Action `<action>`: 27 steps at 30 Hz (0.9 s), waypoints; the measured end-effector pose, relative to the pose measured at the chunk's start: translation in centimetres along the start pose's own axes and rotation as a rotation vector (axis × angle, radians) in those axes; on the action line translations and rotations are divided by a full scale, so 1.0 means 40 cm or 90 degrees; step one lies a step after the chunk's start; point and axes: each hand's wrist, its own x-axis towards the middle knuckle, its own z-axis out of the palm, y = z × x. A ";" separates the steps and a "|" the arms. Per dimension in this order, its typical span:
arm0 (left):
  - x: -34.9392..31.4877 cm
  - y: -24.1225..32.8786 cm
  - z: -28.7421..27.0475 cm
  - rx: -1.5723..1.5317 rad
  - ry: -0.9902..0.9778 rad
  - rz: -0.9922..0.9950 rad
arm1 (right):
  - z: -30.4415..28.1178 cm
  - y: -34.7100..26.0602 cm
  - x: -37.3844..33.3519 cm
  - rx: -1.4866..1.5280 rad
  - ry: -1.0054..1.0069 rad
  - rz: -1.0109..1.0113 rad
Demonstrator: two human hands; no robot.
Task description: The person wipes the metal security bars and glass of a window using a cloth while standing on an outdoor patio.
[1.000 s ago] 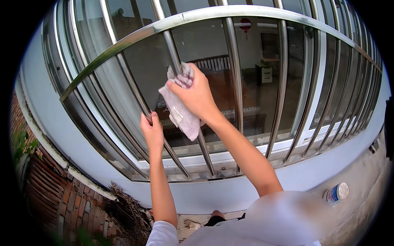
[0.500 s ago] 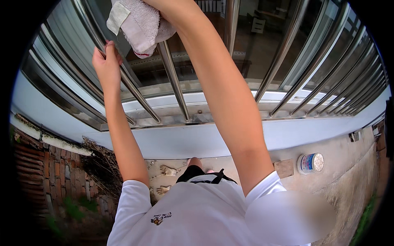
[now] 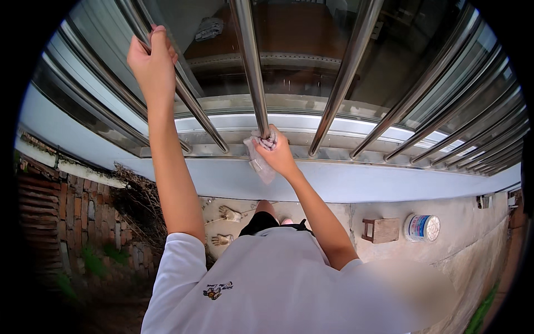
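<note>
My left hand (image 3: 153,65) is closed round a shiny metal window bar (image 3: 194,108) at the upper left. Lower down, near the foot of the neighbouring bar (image 3: 251,61), my right hand (image 3: 278,153) grips a pale cloth (image 3: 259,161). The cloth wraps round that bar just above the bottom rail (image 3: 295,156), and one end hangs loose below my fingers. Part of the cloth is hidden by my fingers and the bar.
Behind the bars is window glass (image 3: 311,72) with a brown surface beyond. On the concrete ground stand a small wooden stool (image 3: 381,230) and a white-and-blue bucket (image 3: 423,227). Two gloves (image 3: 229,214) lie near my feet. Dry twigs (image 3: 142,209) and stacked bricks (image 3: 78,222) are at the left.
My right hand has brought the cloth down from the top of the view to the bar's lower end. My left hand stays on its bar, seen slightly higher now.
</note>
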 end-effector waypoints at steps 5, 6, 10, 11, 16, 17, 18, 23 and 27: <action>-0.006 0.000 0.003 0.019 -0.006 -0.011 | -0.015 -0.009 -0.058 -0.060 0.065 -0.072; -0.006 0.000 0.003 0.017 -0.004 -0.012 | -0.022 -0.011 -0.069 -0.081 0.086 -0.092; -0.007 -0.008 0.007 0.008 -0.007 -0.003 | -0.069 -0.019 -0.116 -0.027 0.094 -0.039; -0.009 -0.007 0.010 0.008 -0.002 0.002 | -0.084 -0.015 -0.129 0.011 0.098 -0.006; -0.018 -0.011 0.007 0.026 0.019 0.028 | -0.125 -0.112 -0.198 0.465 0.185 0.225; -0.021 -0.005 0.007 0.026 0.015 0.029 | -0.134 -0.138 -0.203 0.492 0.176 0.226; -0.021 -0.002 0.005 0.023 0.005 0.022 | -0.137 -0.164 -0.202 0.521 0.176 0.225; -0.017 0.012 -0.028 0.044 -0.064 0.016 | -0.132 -0.320 -0.127 0.599 -0.018 0.052; -0.141 0.091 -0.006 0.403 0.006 0.261 | -0.098 -0.419 -0.070 0.584 -0.102 0.000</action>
